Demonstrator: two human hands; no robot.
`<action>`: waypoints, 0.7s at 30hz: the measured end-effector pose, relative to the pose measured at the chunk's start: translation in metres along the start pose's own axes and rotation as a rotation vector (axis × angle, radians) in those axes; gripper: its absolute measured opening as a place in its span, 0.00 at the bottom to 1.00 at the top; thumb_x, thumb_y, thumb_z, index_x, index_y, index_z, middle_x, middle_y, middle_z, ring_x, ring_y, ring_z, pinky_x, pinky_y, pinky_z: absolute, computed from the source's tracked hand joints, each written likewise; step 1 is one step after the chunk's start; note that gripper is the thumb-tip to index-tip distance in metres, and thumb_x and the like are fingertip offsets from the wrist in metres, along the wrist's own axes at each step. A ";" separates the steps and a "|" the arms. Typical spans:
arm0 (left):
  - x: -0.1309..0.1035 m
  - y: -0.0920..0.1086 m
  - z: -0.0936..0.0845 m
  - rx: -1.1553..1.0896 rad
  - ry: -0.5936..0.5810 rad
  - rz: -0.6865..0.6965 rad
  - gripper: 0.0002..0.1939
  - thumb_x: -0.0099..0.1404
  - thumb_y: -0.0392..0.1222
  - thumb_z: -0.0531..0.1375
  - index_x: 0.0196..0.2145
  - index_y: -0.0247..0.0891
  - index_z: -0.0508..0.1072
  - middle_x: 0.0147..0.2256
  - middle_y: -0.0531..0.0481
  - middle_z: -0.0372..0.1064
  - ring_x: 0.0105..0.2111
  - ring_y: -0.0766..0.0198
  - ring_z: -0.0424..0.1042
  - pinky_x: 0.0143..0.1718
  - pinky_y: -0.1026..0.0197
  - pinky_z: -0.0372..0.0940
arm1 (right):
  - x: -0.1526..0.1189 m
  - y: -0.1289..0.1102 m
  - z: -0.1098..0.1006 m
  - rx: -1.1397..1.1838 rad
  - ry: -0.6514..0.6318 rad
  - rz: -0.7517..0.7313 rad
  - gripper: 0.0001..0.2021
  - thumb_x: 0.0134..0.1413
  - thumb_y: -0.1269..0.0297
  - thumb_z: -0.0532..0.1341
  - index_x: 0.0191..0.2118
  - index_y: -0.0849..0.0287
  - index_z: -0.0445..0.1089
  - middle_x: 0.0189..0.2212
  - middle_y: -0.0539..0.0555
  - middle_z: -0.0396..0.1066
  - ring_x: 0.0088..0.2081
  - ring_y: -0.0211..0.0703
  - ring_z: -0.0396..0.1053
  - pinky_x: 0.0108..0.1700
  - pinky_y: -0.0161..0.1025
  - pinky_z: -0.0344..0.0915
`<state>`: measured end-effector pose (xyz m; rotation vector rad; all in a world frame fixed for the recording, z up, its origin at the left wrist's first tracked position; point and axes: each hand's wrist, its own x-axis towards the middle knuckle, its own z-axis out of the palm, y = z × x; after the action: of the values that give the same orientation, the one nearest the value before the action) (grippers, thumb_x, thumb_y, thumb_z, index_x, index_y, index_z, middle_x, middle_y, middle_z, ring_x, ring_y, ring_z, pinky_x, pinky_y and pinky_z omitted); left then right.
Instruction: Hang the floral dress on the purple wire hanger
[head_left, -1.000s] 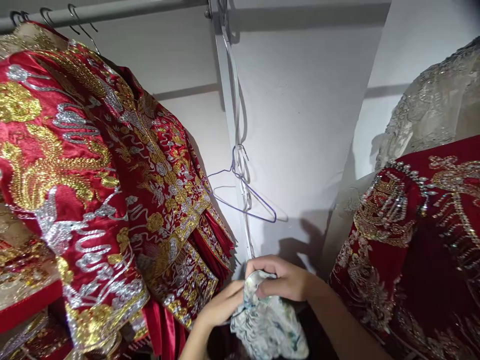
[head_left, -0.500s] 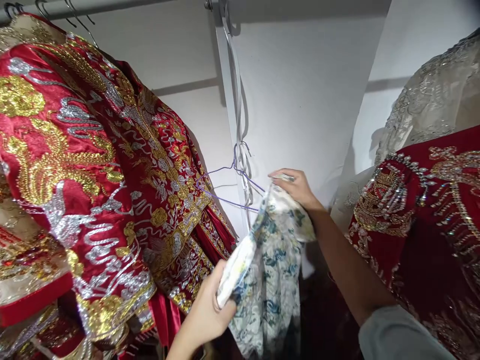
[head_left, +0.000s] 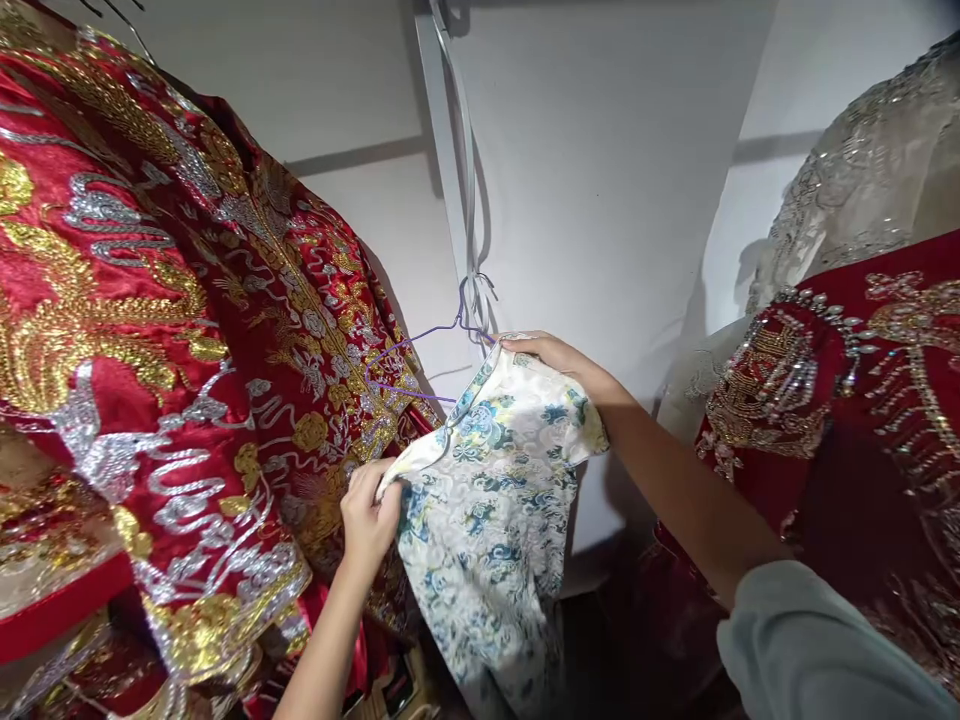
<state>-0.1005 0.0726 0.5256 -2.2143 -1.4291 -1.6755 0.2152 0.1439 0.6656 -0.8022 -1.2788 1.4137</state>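
A white dress (head_left: 487, 520) with blue and yellow flowers hangs between my two hands. My left hand (head_left: 369, 505) is closed on the dress at its left shoulder, lower than the other side. At the opposite shoulder my right hand (head_left: 551, 352) grips the cloth, close to a purple wire hanger (head_left: 420, 338). The hanger's right arm passes behind or into the neck of the dress; which of the two I cannot tell. Its left arm is bare and points toward the red jacket. The hanger's hook is caught on a white strap (head_left: 471, 190).
To the left hangs a red jacket (head_left: 300, 300) with gold and silver embroidery. On the right are a beaded dark red gown (head_left: 832, 480) and a sheer silvery garment (head_left: 862, 200). A pale wall (head_left: 600, 200) stands behind, with a vertical post beside the strap.
My left hand has moved left and up, spreading the dress so its front faces me. My right hand has shifted slightly left, and the dress covers more of the hanger's right side.
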 end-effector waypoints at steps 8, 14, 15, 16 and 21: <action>0.082 -0.033 0.025 -0.291 0.058 -0.299 0.07 0.62 0.38 0.55 0.26 0.39 0.67 0.24 0.53 0.63 0.26 0.64 0.60 0.30 0.63 0.55 | -0.001 -0.021 0.004 -0.135 -0.032 0.010 0.08 0.46 0.71 0.67 0.36 0.61 0.81 0.37 0.55 0.81 0.42 0.45 0.76 0.45 0.35 0.70; 0.151 -0.042 0.054 -0.561 0.332 -0.514 0.15 0.69 0.49 0.46 0.43 0.39 0.67 0.37 0.44 0.70 0.32 0.62 0.72 0.35 0.60 0.66 | -0.004 -0.023 0.011 -0.103 -0.017 0.015 0.05 0.46 0.68 0.69 0.32 0.61 0.79 0.30 0.54 0.79 0.33 0.46 0.76 0.40 0.40 0.71; 0.160 -0.040 0.058 -0.623 0.360 -0.526 0.16 0.68 0.49 0.45 0.45 0.39 0.66 0.40 0.42 0.70 0.34 0.61 0.73 0.36 0.59 0.67 | -0.004 -0.025 0.012 -0.095 -0.015 -0.009 0.05 0.46 0.67 0.69 0.31 0.61 0.78 0.30 0.54 0.78 0.33 0.46 0.76 0.39 0.40 0.71; 0.168 -0.037 0.061 -0.699 0.388 -0.530 0.17 0.68 0.48 0.46 0.46 0.39 0.66 0.41 0.42 0.70 0.35 0.61 0.74 0.38 0.59 0.68 | -0.006 -0.028 0.012 -0.089 -0.016 -0.038 0.05 0.47 0.65 0.69 0.31 0.61 0.78 0.30 0.55 0.78 0.34 0.47 0.76 0.39 0.41 0.71; 0.189 -0.032 0.061 -0.901 0.472 -0.449 0.18 0.59 0.46 0.54 0.47 0.39 0.66 0.36 0.48 0.69 0.36 0.63 0.73 0.40 0.61 0.68 | -0.015 -0.042 -0.005 -0.150 -0.079 -0.128 0.09 0.52 0.59 0.68 0.34 0.60 0.77 0.34 0.57 0.78 0.37 0.50 0.76 0.42 0.44 0.72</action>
<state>-0.0743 0.2427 0.6303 -1.5381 -1.2208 -3.2135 0.2342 0.1272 0.7024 -0.7558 -1.4842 1.2693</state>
